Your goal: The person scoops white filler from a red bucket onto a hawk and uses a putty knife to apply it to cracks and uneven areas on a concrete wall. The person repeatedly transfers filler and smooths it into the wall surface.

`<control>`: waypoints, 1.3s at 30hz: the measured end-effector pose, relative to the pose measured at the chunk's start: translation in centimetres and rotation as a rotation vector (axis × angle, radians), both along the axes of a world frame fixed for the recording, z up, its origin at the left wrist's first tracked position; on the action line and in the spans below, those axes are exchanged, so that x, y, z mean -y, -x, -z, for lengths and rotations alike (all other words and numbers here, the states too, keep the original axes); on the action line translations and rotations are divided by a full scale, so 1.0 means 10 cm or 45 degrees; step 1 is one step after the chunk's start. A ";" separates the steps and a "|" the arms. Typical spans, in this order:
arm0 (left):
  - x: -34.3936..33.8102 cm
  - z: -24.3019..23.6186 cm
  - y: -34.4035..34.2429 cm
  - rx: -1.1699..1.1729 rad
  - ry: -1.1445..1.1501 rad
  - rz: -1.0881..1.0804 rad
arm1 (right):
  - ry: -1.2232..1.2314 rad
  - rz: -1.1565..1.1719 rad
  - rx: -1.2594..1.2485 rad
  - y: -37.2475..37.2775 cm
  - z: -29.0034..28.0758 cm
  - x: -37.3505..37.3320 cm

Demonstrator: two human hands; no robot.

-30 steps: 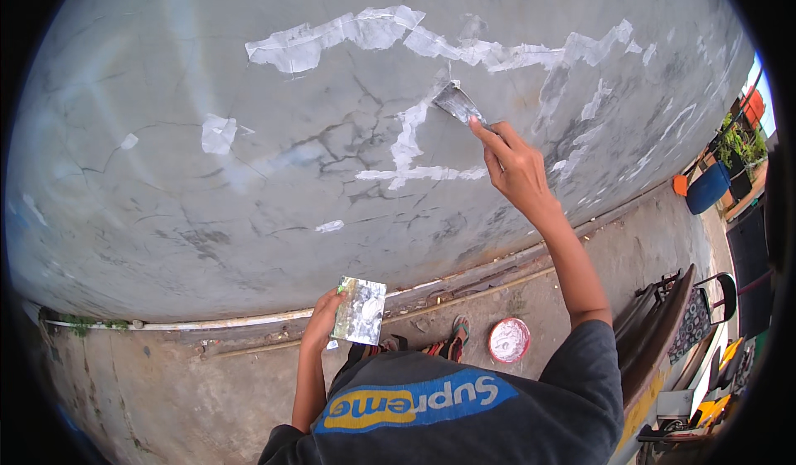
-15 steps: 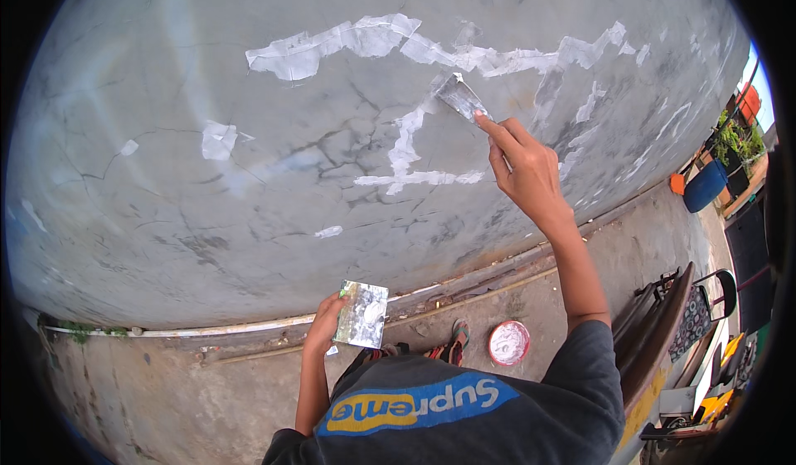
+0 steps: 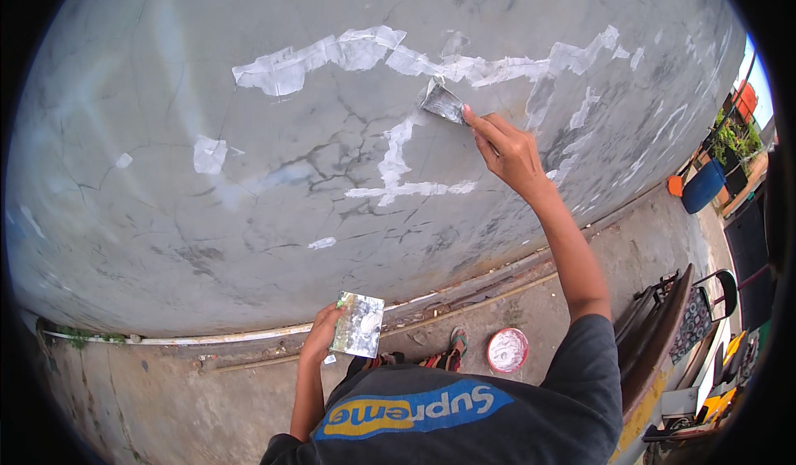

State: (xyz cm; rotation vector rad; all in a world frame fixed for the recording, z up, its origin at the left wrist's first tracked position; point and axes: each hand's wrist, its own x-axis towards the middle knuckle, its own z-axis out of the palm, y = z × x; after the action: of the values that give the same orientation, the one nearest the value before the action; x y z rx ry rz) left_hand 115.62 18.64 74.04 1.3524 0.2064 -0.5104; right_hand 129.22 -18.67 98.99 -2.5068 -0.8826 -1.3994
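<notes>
In my right hand [image 3: 510,151] is a putty knife [image 3: 443,102], its wide blade laid against the grey cracked wall [image 3: 274,137]. The blade's upper edge touches the wall just under a long white filler band [image 3: 356,50]. Below and left of the blade runs a shorter, angled filler strip [image 3: 394,156]. My left hand [image 3: 319,332], down near the wall's foot, grips a flat rectangular plate [image 3: 359,324] smeared with white filler, with a small lump on its face.
A round red-rimmed tub of white paste [image 3: 507,350] stands on the concrete floor by my feet. A pale pipe [image 3: 186,331] follows the wall's base. At the right are a brown wooden bench [image 3: 655,340], a chair [image 3: 705,316] and a blue barrel [image 3: 704,186].
My right hand and the putty knife have shifted slightly left across the wall. The view has tilted a little, and the left hand still holds the plate.
</notes>
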 end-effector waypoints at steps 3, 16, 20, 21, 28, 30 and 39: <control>0.02 -0.09 0.03 0.006 -0.007 0.011 | -0.036 0.060 -0.073 0.21 0.16 -0.01; 0.08 -0.09 -0.02 -0.005 0.057 0.032 | -0.283 0.287 -0.158 0.58 -0.11 -0.66; 0.04 -0.05 0.00 -0.004 0.022 0.039 | -0.298 0.367 -0.228 0.57 0.12 -0.68; 0.03 -0.02 0.00 0.000 0.036 0.054 | -0.301 0.359 -0.228 0.60 0.21 -0.63; -0.08 0.08 0.01 -0.013 0.081 -0.022 | -0.461 0.179 -0.144 0.70 -0.07 -0.69; -0.05 -0.02 0.01 0.020 0.071 -0.007 | -0.483 0.168 -0.141 0.63 -0.09 -0.77; 0.02 -0.15 0.06 -0.014 -0.035 -0.071 | -0.548 0.190 -0.310 0.63 0.39 -0.79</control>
State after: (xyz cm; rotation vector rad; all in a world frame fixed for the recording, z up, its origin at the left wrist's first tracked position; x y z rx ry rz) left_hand 114.97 18.41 75.56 1.3670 0.2601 -0.4700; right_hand 122.96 -10.77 95.07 -2.3693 -0.3130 -1.1375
